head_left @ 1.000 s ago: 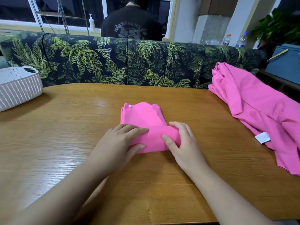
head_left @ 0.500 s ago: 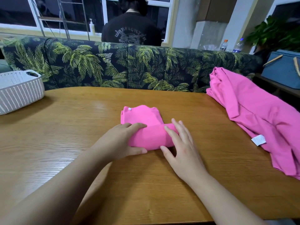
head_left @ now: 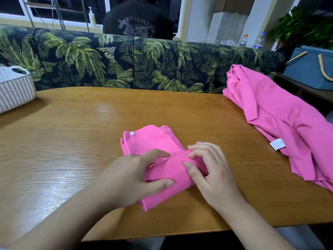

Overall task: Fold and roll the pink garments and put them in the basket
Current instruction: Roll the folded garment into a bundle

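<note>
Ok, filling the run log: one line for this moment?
rolling | both hands grip folded pink garment | basket left | second garment unfolded

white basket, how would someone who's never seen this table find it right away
Start at the wooden table and follow it to its far left corner, by the palm-print sofa. The white basket stands there, cut off by the frame's left edge. It is the only pale, woven-textured container on the table; the other things on it are pink garments.
</note>
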`<state>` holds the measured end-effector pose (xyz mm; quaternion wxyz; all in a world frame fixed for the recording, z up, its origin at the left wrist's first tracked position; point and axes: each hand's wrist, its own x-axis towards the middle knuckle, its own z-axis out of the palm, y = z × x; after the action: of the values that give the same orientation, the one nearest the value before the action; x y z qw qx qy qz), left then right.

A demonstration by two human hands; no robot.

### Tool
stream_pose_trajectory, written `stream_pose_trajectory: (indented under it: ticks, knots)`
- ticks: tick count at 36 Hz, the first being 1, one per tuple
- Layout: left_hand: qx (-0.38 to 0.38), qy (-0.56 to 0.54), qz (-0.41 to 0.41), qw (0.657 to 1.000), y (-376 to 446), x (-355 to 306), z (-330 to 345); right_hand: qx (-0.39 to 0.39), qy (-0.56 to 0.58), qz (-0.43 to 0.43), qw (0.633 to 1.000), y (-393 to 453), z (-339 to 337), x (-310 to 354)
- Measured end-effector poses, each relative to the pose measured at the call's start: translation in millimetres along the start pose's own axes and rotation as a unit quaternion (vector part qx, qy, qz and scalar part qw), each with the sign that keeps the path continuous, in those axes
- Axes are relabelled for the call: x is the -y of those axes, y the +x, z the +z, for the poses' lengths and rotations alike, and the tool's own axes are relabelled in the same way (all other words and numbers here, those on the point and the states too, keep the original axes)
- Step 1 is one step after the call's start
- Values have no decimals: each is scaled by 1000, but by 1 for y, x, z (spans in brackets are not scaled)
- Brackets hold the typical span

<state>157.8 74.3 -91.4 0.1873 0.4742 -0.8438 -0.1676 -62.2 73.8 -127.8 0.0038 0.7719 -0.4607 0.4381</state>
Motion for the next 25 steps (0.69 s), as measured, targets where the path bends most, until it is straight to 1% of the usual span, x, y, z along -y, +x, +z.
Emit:
stream_pose_trajectory:
  ticks: [3,7,10,13,15,17,19,20,22,23,25]
  knots:
    - [18,28,7,999,-2,-1,-2,14,-9,32,999,7,4,4]
    - [15,21,14,1000,-5,0,-2,50,-41,67,996,25,8,10]
    - [-15,19,33,999,-5,3,0,87,-79,84,990,41,13,12]
    - [-83,85,61,991,-6,11,10,101,-124,84,983,52,20,11]
    - [-91,132,50,986,-5,12,12,112,-149,82,979,58,25,9]
    - [-92,150,38,984,-2,15,12,114,-153,82,978,61,28,8]
    - [-79,151,27,985,2,14,8,98,-135,87,982,61,30,9]
    - [-61,151,10,987,5,12,4,86,-123,86,985,59,30,9]
    - [6,143,-47,989,9,12,-3,60,-105,76,990,53,31,12]
    - [23,137,-65,988,12,13,-6,49,-103,69,991,49,31,13]
    - [32,87,-92,991,19,18,-12,29,-101,51,993,41,31,16]
